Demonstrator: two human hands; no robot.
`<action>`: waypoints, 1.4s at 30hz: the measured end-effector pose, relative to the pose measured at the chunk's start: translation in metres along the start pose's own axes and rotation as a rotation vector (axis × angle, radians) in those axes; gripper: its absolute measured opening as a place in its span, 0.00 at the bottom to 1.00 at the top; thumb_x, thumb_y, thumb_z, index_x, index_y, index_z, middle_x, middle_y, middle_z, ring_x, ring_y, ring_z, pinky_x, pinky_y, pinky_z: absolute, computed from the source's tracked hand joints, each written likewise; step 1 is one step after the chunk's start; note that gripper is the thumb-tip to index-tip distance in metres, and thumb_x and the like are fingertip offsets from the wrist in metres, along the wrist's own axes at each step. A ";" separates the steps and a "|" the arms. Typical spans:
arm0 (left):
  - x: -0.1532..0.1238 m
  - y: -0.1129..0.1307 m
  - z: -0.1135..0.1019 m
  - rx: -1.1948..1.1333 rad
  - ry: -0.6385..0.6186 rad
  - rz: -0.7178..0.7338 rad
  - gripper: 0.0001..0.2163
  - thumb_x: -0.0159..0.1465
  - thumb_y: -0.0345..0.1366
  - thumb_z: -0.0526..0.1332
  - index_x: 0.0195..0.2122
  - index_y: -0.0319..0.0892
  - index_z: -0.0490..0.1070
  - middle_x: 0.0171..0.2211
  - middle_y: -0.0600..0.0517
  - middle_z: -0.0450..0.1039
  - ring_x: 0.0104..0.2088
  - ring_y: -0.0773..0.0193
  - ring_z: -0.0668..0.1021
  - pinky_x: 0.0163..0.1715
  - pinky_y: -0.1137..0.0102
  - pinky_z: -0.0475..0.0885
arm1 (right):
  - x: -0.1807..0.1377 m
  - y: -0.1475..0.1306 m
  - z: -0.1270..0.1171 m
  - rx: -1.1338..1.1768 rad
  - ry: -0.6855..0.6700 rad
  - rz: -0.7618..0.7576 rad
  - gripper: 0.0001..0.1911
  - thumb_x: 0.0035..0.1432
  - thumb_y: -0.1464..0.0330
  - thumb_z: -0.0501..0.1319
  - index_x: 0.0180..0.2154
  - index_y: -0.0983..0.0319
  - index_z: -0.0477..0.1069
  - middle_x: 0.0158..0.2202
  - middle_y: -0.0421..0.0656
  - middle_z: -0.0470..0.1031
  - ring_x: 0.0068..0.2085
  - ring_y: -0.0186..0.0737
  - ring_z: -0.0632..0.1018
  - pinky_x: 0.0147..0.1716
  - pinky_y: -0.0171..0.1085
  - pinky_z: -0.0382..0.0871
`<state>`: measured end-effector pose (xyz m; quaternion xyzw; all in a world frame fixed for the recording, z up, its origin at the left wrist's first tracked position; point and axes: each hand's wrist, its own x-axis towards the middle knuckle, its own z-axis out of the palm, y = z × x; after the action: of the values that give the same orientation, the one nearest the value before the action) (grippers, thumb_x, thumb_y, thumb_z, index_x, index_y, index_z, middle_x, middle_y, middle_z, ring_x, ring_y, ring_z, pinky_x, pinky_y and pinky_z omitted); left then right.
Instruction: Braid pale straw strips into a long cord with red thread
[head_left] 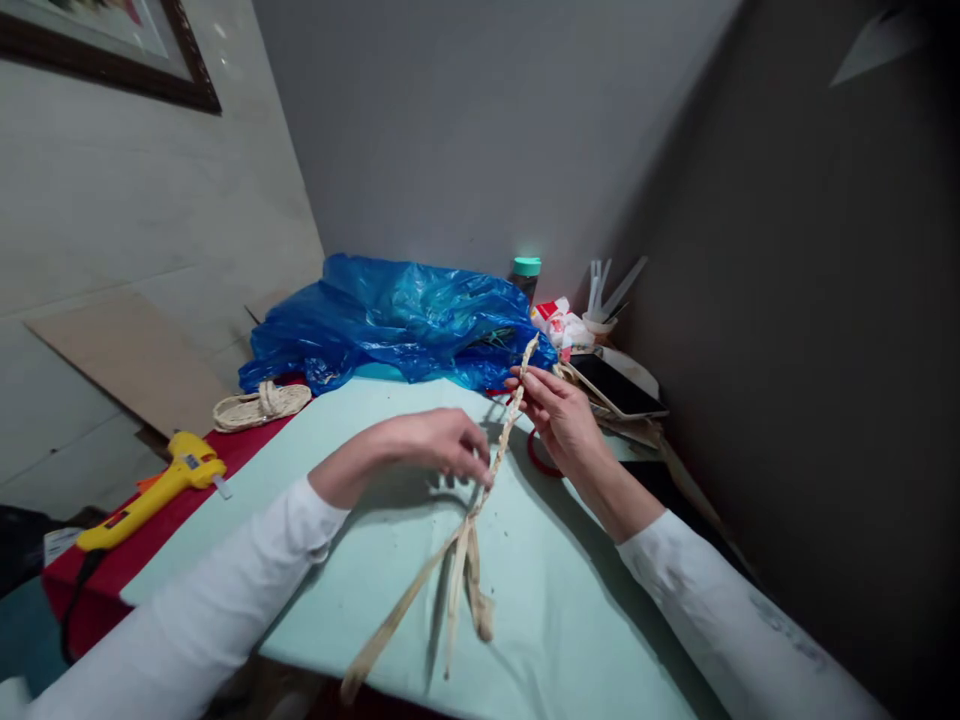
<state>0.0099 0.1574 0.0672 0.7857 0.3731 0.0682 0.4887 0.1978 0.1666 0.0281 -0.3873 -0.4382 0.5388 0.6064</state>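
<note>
A narrow braid of pale dried plant strips [506, 430] slants over the pale green table cover, its loose strip ends [454, 590] fanning out toward the near edge. My right hand [559, 410] pinches the braid near its upper tip between thumb and fingers. Lower down, my left hand [446, 445] hangs beside the braid with its fingers bent and slightly blurred. Its fingertips overlap the braid just above where the loose strips spread, and whether they grip it is not clear. A red ring-shaped thing [541, 455] lies partly behind my right hand.
A crumpled blue plastic bag [390, 315] fills the table's back. At left are a woven slipper [262, 405] and a yellow glue gun [154, 495] with its cord. A dark-screened tablet [615, 385] lies at right, before a cup of white sticks [600, 320] and a teal-lidded bottle [526, 268].
</note>
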 end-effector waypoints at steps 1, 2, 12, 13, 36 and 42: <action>0.009 0.002 -0.007 -0.117 0.077 -0.007 0.09 0.52 0.39 0.66 0.31 0.39 0.79 0.24 0.50 0.75 0.23 0.64 0.73 0.21 0.73 0.63 | 0.001 0.001 -0.001 0.004 0.005 0.002 0.15 0.46 0.61 0.68 0.37 0.61 0.76 0.34 0.43 0.78 0.33 0.35 0.77 0.34 0.34 0.72; 0.018 0.003 -0.013 -0.210 0.167 -0.011 0.12 0.52 0.40 0.66 0.35 0.38 0.78 0.28 0.48 0.76 0.25 0.63 0.74 0.22 0.72 0.65 | 0.002 0.003 -0.003 0.010 0.005 -0.001 0.15 0.46 0.62 0.68 0.37 0.61 0.77 0.33 0.43 0.78 0.33 0.35 0.77 0.35 0.35 0.72; 0.065 -0.009 0.004 -0.584 0.391 0.214 0.13 0.51 0.34 0.68 0.36 0.34 0.73 0.28 0.48 0.74 0.26 0.66 0.74 0.23 0.73 0.67 | -0.002 0.011 -0.008 -0.298 -0.005 -0.194 0.14 0.56 0.65 0.61 0.44 0.58 0.62 0.30 0.38 0.76 0.29 0.36 0.77 0.36 0.38 0.72; 0.065 -0.010 0.005 -0.599 0.404 0.236 0.12 0.51 0.34 0.67 0.35 0.34 0.73 0.28 0.49 0.74 0.27 0.66 0.74 0.24 0.73 0.66 | -0.003 0.010 -0.008 -0.353 0.009 -0.209 0.14 0.56 0.65 0.61 0.43 0.58 0.60 0.31 0.38 0.76 0.29 0.36 0.77 0.36 0.38 0.71; 0.054 -0.013 0.014 -0.623 0.577 0.334 0.05 0.54 0.32 0.63 0.32 0.39 0.69 0.26 0.56 0.68 0.27 0.69 0.69 0.29 0.73 0.64 | -0.017 0.013 0.005 -0.260 -0.155 0.042 0.09 0.51 0.64 0.64 0.32 0.61 0.69 0.24 0.37 0.71 0.25 0.33 0.70 0.26 0.33 0.65; 0.041 -0.009 0.012 -0.444 0.539 0.335 0.02 0.55 0.32 0.62 0.28 0.40 0.70 0.24 0.56 0.67 0.24 0.69 0.67 0.27 0.72 0.61 | -0.021 0.003 0.002 -0.198 -0.067 0.093 0.10 0.52 0.64 0.64 0.36 0.61 0.74 0.36 0.43 0.75 0.35 0.38 0.74 0.27 0.32 0.65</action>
<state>0.0406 0.1775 0.0430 0.6649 0.3306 0.4301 0.5135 0.1944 0.1464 0.0239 -0.4471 -0.4908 0.5331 0.5245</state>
